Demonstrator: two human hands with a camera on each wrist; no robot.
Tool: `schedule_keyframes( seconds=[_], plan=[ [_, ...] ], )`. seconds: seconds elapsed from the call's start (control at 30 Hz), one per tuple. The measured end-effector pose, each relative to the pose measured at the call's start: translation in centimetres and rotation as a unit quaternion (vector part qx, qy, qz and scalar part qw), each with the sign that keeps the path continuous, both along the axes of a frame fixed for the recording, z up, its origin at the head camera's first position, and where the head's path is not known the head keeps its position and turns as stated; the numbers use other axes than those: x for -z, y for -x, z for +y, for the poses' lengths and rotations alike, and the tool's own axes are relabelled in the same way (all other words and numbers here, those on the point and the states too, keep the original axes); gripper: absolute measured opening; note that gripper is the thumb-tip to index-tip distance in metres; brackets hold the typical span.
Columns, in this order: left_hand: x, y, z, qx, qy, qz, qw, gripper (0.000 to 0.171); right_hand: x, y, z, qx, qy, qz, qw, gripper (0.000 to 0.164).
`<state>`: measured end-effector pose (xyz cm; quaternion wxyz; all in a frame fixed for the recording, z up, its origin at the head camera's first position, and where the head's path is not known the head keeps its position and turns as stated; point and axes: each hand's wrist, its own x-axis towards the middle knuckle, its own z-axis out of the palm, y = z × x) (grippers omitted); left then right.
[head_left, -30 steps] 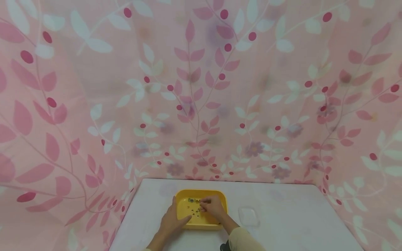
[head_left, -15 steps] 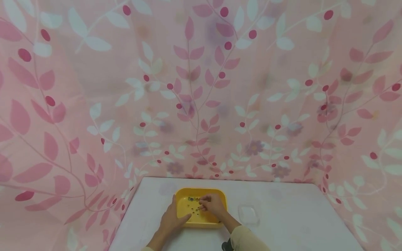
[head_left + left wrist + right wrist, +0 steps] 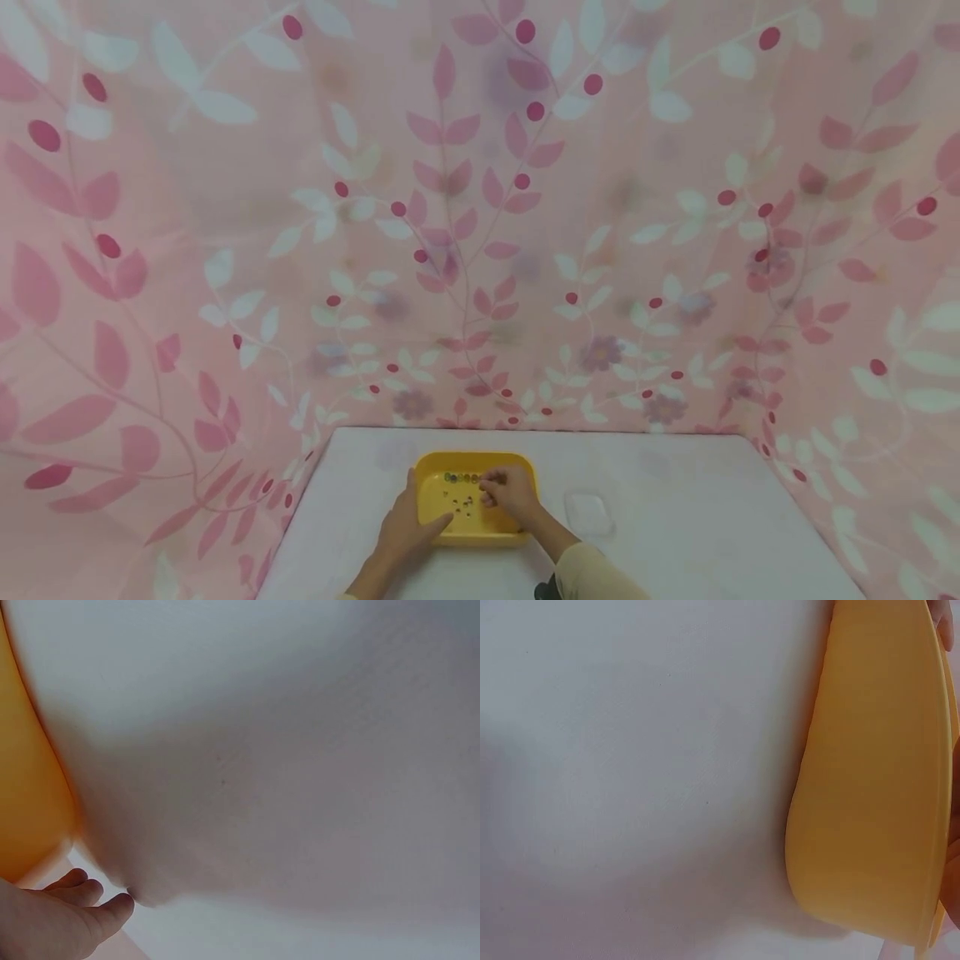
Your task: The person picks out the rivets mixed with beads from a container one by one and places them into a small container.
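In the head view, a yellow tray [image 3: 491, 541] stands on the white table. My left hand [image 3: 402, 527] holds its left end, fingers along the outside and thumb over the near rim. My right hand [image 3: 512, 493] reaches inside with fingertips pinched at the right end of a row of small glass marbles [image 3: 461, 478]. One seems to be between the fingertips, mostly hidden. Several scattered marbles [image 3: 459, 503] lie nearer me on the tray floor. The left wrist view shows the left fingers [image 3: 82, 896] beside the tray's outer wall [image 3: 30, 780].
A clear, shallow plastic container or lid [image 3: 588, 512] lies right of the tray on the white table [image 3: 697, 517]. Behind and to both sides hangs a pink leaf-patterned curtain [image 3: 480, 250]. A dark object [image 3: 547, 590] shows by the right sleeve.
The view has shifted slightly. My right fingertips stay at the row's right end, moving only a little to the right along it. The left hand keeps its hold on the tray.
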<state>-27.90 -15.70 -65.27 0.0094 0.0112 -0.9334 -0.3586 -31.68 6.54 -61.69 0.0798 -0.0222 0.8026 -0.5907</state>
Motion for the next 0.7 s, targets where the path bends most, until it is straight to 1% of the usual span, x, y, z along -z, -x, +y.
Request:
schedule_keyframes(
  seconds=[0.2,0.47,0.63,0.7],
  plan=[
    [0.02,0.13,-0.22,0.001,-0.002,-0.001,1.0000,0.121,-0.13,0.00,0.04,0.007,-0.002,0.018,1.000,0.015],
    [0.01,0.03,-0.38,-0.004,0.007,0.001,1.0000,0.120,-0.52,-0.25,0.18,0.014,-0.009,0.038,0.999,0.011],
    [-0.02,0.03,-0.32,0.002,0.004,0.002,1.0000,0.122,-0.13,-0.20,0.37,0.024,-0.015,0.044,0.999,0.011],
    [0.06,0.03,-0.30,0.004,0.004,0.000,1.0000,0.123,0.04,-0.27,0.48,0.025,-0.019,0.039,0.999,0.011]
  ],
)
